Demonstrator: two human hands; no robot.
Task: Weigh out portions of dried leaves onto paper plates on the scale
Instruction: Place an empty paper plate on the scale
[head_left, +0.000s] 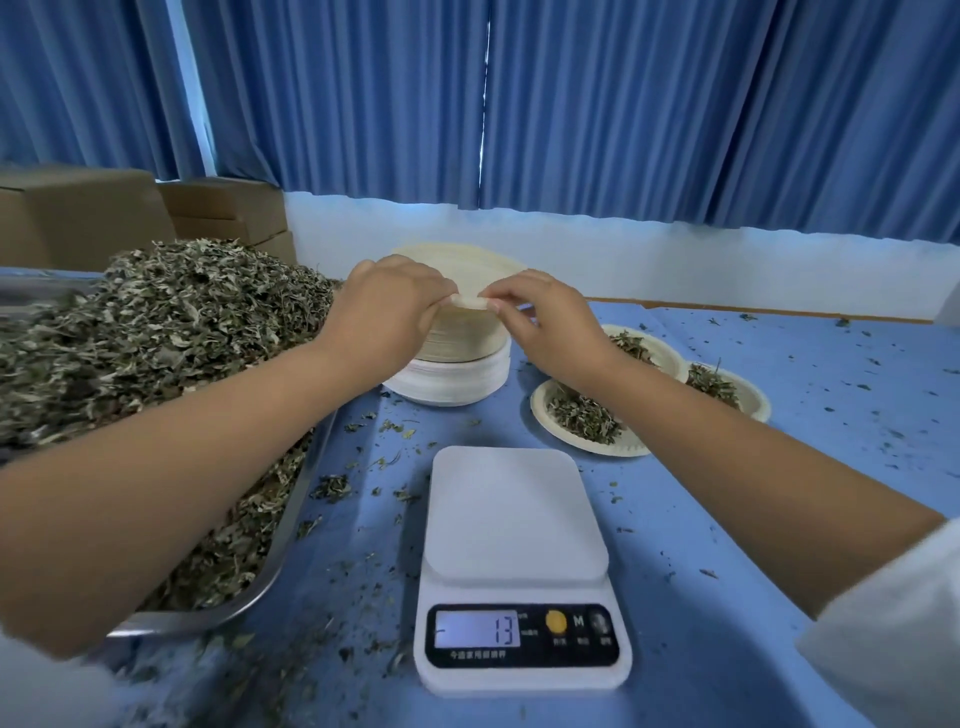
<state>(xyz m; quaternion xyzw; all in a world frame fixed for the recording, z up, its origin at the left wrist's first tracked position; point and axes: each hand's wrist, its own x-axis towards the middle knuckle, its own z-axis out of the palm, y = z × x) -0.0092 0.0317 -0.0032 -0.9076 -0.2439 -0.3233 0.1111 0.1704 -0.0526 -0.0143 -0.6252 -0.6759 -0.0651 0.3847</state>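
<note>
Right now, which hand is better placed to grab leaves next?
Left, probably. The left hand pinches the top plate right beside the leaves, which lie on its side. The right hand, also pinching that plate, sits toward the filled plates and would have to cross the stack.

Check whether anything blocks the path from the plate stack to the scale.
Nothing visible does: the scale platform is bare, and only loose leaf crumbs lie between it and the plate stack.

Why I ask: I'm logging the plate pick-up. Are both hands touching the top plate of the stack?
Touching. The head view shows the left hand and the right hand each pinching the near rim of the top plate on the stack.
</note>
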